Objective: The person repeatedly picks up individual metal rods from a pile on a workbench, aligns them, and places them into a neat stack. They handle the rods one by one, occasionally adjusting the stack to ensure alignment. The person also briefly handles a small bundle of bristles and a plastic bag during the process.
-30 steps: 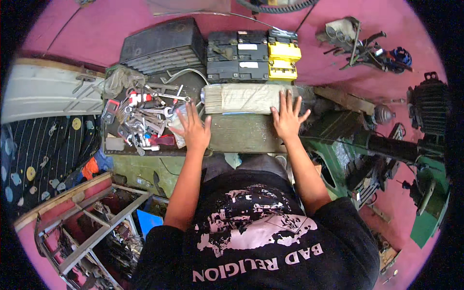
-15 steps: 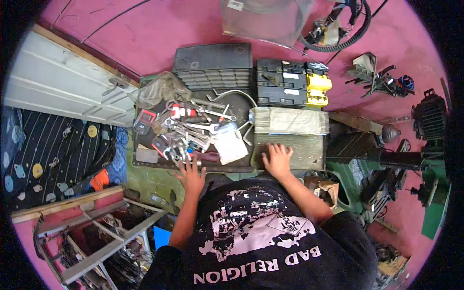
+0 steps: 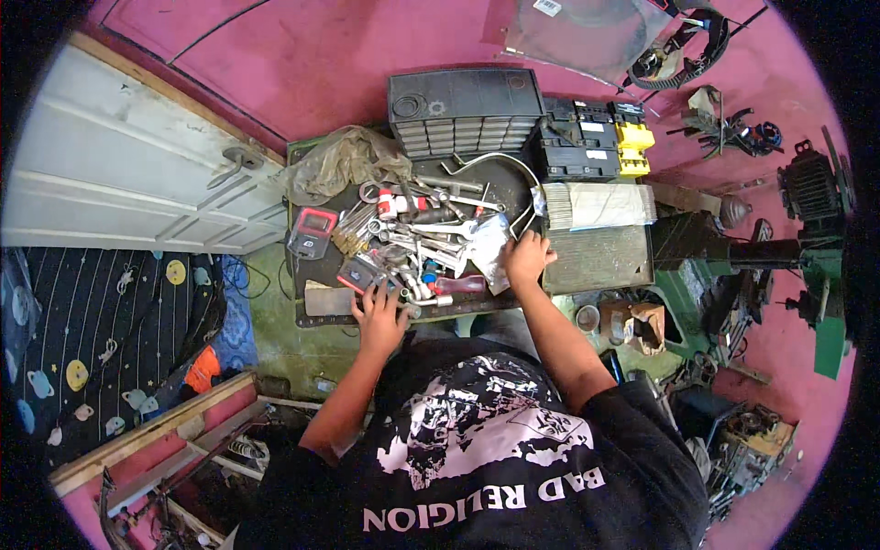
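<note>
My left hand (image 3: 380,316) is at the near edge of the dark work table, fingers spread over a red and black case (image 3: 356,273) and some sockets (image 3: 410,295). No object shows in its grasp. My right hand (image 3: 529,261) rests between a pale plastic packet (image 3: 488,249) and a ribbed greenish-grey panel (image 3: 596,257). Its fingers are apart and bent, with the fingertips by the packet's edge. A heap of metal wrenches (image 3: 431,240) lies between the hands and beyond them. A screwdriver with a clear reddish handle (image 3: 466,285) lies at the near side of the heap.
A black drawer cabinet (image 3: 467,110) and black and yellow batteries (image 3: 587,142) stand at the back. A curved metal strap (image 3: 500,158) lies before them. Crumpled plastic (image 3: 344,165) and a red-topped device (image 3: 314,229) are at left. A green machine (image 3: 816,312) stands at far right.
The view has shifted, and the table appears farther right. My left hand has moved onto the tools' near edge. My right hand has moved left, from the ribbed panel to the packet's edge.
</note>
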Tool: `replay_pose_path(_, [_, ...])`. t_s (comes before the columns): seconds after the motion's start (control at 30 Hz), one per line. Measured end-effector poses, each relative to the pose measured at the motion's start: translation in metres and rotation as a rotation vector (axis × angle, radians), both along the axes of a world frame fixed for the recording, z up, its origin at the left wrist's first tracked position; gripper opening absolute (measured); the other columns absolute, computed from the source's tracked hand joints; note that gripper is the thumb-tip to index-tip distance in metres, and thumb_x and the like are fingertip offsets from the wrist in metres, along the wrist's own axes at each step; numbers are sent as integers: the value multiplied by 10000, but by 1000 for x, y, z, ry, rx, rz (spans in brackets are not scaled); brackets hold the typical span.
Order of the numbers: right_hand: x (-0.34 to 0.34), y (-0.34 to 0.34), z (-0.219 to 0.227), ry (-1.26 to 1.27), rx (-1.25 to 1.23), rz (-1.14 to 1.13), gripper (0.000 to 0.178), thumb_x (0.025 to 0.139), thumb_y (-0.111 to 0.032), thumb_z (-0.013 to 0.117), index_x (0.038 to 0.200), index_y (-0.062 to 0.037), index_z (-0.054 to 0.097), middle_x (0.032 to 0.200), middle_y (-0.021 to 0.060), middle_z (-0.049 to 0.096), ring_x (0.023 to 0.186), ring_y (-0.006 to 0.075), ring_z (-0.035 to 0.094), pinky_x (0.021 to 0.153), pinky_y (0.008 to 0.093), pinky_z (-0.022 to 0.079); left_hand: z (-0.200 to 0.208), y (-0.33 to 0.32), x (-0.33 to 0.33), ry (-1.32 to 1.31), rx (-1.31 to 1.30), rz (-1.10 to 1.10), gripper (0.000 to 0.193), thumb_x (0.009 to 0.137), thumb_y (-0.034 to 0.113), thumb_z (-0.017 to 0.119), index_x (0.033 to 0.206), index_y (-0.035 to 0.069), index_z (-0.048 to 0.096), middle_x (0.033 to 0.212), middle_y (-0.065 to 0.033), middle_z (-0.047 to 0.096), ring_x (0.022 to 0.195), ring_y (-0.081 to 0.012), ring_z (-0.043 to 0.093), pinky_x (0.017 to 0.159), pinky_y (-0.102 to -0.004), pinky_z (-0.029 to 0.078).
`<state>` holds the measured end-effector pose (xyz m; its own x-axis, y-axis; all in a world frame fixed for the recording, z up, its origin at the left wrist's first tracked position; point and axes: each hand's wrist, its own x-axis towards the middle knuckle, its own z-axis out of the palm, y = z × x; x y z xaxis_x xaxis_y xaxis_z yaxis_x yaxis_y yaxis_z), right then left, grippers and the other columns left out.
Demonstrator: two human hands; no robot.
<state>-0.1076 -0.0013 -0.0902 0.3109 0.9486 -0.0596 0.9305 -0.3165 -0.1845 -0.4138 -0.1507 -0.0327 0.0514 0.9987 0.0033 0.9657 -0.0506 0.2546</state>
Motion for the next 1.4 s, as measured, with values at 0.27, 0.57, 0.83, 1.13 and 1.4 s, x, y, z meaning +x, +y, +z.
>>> replay_pose_path(0.27, [4,-49,39,-21,140,331,516,837,-311,682,1317,-156,572,1299,77,581,1273,307,448,1004,650,283,-24,-2,-40,2,3,44,540,792,311,757,1281,138,608,1396,-62,515,1295,-320,419,1056,-585,271])
replay_pose_path(0.57, [-64,-90,46,47,77,531,364,852,-282,665,1202,-184,643,1238,43,627,1228,323,477,996,652,291,-25,15,-79,-10,-4,253,570,827,343,731,1318,105,565,1403,-112,493,1316,-348,394,1061,-586,255])
replay_pose_path(0.83, [-198,24,72,171,221,1016,633,772,-223,724,1365,-136,521,1399,48,536,1272,301,459,1018,608,335,9,116,-91,-7,19,241,828,746,414,799,1429,96,455,1457,-99,443,1326,-335,375,1046,-577,290])
replay_pose_path(1.13, [-283,94,40,-201,-180,1178,540,908,-286,594,1428,-191,483,1460,-9,506,1361,246,407,1115,571,235,-29,190,-103,252,-278,114,724,622,395,874,1214,60,628,1257,-81,554,1246,-281,476,985,-585,364])
replay_pose_path(1.4, [-299,101,21,-260,-181,1152,299,911,-232,560,1185,-180,669,1243,-9,641,1271,241,465,1115,614,213,-35,181,-92,264,-102,38,537,634,417,833,1022,68,709,1056,-89,680,1165,-288,525,978,-578,346])
